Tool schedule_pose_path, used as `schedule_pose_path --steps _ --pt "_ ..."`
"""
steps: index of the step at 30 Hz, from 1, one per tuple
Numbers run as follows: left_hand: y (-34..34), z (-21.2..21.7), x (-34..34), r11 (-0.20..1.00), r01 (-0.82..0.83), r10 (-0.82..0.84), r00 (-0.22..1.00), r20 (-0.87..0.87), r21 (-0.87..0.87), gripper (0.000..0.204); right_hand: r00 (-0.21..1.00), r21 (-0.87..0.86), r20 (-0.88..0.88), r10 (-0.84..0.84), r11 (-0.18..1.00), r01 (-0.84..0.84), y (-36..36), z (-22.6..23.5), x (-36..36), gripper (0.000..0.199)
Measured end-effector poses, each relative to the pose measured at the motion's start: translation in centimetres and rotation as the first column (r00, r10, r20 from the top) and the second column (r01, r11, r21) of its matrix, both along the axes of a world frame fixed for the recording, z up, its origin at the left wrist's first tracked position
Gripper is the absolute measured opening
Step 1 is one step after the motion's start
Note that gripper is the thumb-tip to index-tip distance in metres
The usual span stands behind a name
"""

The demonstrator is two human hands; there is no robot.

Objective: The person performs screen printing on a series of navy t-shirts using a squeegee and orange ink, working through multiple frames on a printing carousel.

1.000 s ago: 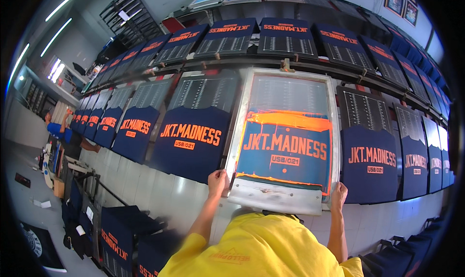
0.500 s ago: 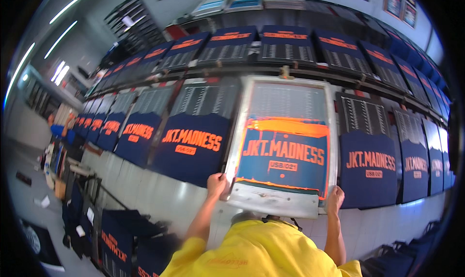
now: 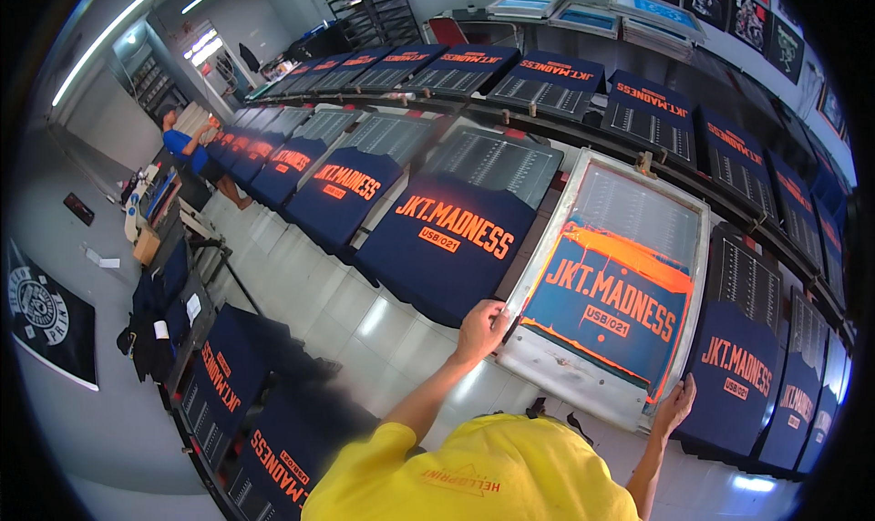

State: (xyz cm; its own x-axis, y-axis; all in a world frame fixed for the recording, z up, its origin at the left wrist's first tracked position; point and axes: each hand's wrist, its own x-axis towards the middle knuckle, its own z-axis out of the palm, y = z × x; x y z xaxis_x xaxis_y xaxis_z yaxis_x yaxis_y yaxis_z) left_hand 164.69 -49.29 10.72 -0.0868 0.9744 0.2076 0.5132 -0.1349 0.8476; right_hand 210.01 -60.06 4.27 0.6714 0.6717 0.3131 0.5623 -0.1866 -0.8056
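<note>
A silk-screen frame [image 3: 519, 304] with a pale metal rim lies in front of me, slanted in view. Its mesh [image 3: 597, 288] carries a band of wet orange ink across the middle, with orange lettering showing below it. Closed on the frame's left edge near its lower corner is my left hand [image 3: 481, 331]. My right hand [image 3: 674, 406] holds the opposite edge, low down, fingers curled against the rim. Immediately left of the frame, a navy shirt [image 3: 448, 234] with an orange print is stretched on a dark board. Another printed navy shirt [image 3: 734, 375] lies to the right.
Rows of boards with printed navy shirts run left and right, with a second row [image 3: 547, 88] behind a rail. More printed shirts [image 3: 273, 448] hang lower left. A co-worker [image 3: 190, 152] in blue stands at the row's far left end. Spare screens [image 3: 656, 15] are stacked at the back.
My view has turned left and tilted, so the frame and shirts appear farther right. The co-worker is now clearly visible. Both hands keep hold of the silk-screen frame.
</note>
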Motion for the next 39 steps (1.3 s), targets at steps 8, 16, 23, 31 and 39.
schedule_pose_path --steps 8,16,23,31,39 --pt "-7.7 1.6 0.7 0.434 0.741 -0.578 0.665 0.472 -0.513 0.033 0.548 -0.463 0.253 0.797 0.597 -0.655 -2.7 10.3 -10.4 0.056" --pt "-10.8 -6.9 6.9 0.328 0.752 -0.400 0.659 0.637 -0.572 0.039 0.360 -0.611 0.417 0.834 0.551 -0.569 -1.4 11.2 -12.1 0.055" --pt "-9.1 -6.3 10.2 0.272 0.764 -0.241 0.642 0.728 -0.585 0.040 0.510 -0.596 0.450 0.733 0.672 -0.440 2.0 10.4 -13.4 0.035" --pt "-10.5 -7.1 12.1 0.341 0.730 -0.060 0.646 0.761 -0.593 0.044 0.576 -0.479 0.431 0.695 0.717 -0.506 5.6 11.7 -10.3 0.032" --pt "-11.2 -9.6 12.1 0.440 0.723 -0.176 0.652 0.738 -0.533 0.043 0.594 -0.364 0.482 0.644 0.764 -0.533 18.2 11.2 -4.9 0.030"
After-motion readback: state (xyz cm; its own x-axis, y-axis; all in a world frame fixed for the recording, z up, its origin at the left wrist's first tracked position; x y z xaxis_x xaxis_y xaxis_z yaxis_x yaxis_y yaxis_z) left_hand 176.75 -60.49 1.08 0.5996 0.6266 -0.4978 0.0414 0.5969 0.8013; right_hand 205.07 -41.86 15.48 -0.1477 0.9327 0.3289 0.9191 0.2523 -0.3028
